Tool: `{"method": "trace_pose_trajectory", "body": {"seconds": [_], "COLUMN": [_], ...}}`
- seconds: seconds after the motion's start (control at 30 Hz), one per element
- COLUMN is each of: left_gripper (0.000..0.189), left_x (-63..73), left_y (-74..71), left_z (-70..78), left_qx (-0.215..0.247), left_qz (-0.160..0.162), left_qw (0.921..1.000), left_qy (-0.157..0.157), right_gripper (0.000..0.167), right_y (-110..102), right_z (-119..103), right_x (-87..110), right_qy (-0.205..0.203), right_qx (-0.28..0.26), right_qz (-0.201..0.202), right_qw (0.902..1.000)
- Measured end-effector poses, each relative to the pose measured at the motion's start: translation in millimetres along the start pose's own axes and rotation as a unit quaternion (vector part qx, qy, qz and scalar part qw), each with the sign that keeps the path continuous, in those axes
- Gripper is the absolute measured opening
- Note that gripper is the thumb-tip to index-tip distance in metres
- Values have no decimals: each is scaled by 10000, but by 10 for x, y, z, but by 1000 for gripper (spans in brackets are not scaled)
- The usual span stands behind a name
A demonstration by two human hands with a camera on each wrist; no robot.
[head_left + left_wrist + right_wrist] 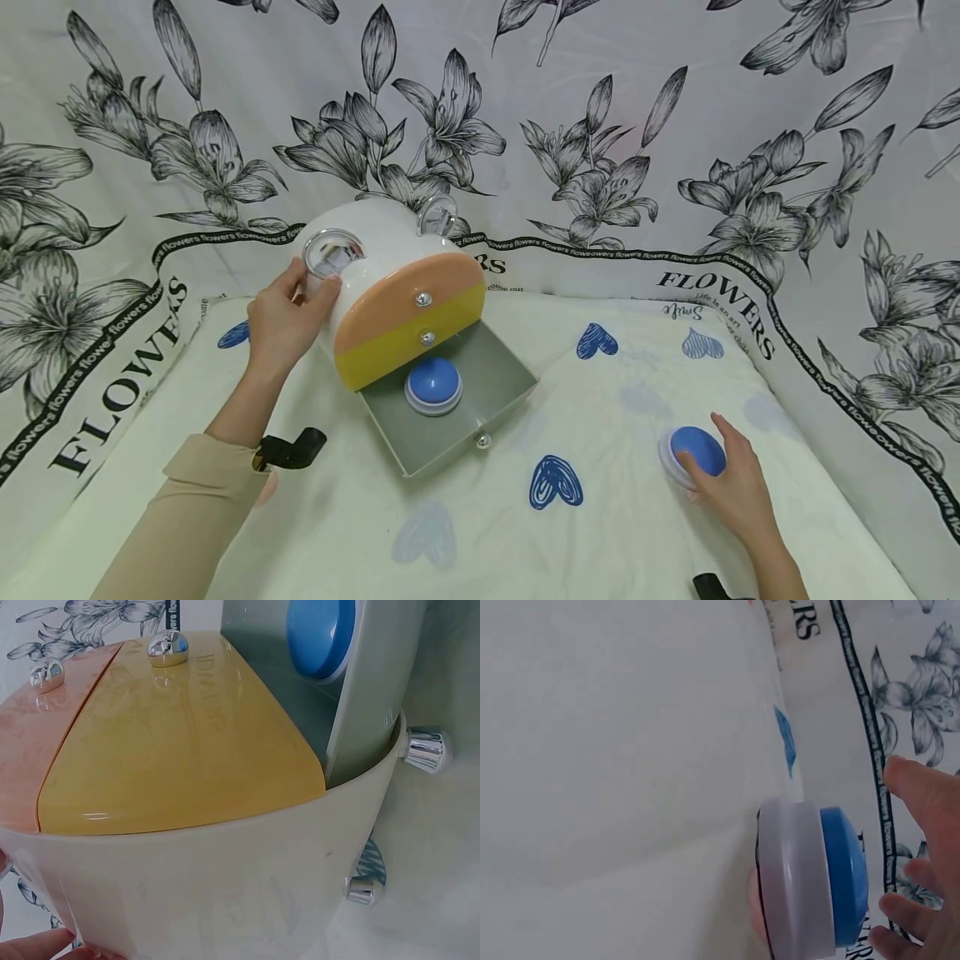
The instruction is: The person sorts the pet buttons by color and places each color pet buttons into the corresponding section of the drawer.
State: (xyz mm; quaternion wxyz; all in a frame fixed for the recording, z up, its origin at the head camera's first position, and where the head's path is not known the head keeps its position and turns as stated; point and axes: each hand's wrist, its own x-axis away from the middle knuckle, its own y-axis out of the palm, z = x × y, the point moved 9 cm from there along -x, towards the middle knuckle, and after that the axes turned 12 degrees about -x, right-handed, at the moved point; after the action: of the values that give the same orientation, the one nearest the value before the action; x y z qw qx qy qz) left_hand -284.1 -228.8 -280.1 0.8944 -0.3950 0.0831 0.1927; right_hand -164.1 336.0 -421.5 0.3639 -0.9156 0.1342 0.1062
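Observation:
A white rounded drawer box (390, 250) stands tilted on the cloth, with an orange drawer (397, 292) above a yellow drawer (412, 342). Its lowest, grey-green drawer (498, 379) is pulled out. In that drawer sits a round white puck with a blue dome (433, 382). My left hand (288, 321) rests on the box's left side, fingertips against the white shell by a silver-rimmed window (332, 252). At the right, my right hand (738, 492) reaches over a second blue-domed puck (699, 450) on the cloth. Its fingers are spread; the right wrist view shows them apart from the dome.
Under everything lies a pale cloth (600, 533) printed with blue hearts. A white flower-printed fabric (570, 275) rises behind it. A clear ring (437, 217) stands on the box top, and silver feet (366, 890) show in the left wrist view.

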Motion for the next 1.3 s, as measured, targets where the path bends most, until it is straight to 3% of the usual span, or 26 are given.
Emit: {"method": "trace_pose_trajectory", "body": {"seconds": [0.37, 0.73, 1.0, 1.3], "left_gripper": [45, 45, 45, 45], "left_x": [-6, -5, -5, -12], "left_y": [-6, -10, -7, -6], "left_z": [-22, -22, -13, -18], "left_qx": [29, -17, -67, -71], "left_qz": [17, -5, 24, 48], "left_qw": [10000, 10000, 10000, 10000], "left_qy": [3, -11, 16, 17], "right_gripper": [92, 89, 91, 88], "right_y": [114, 137, 130, 89], "right_z": [370, 424, 458, 327], "right_x": [118, 147, 158, 93], "right_qy": [745, 1225, 1465, 1318], "right_qx": [253, 424, 465, 345], "right_qz": [-648, -833, -789, -451], "right_qw": [9948, 9881, 9850, 9896]}}
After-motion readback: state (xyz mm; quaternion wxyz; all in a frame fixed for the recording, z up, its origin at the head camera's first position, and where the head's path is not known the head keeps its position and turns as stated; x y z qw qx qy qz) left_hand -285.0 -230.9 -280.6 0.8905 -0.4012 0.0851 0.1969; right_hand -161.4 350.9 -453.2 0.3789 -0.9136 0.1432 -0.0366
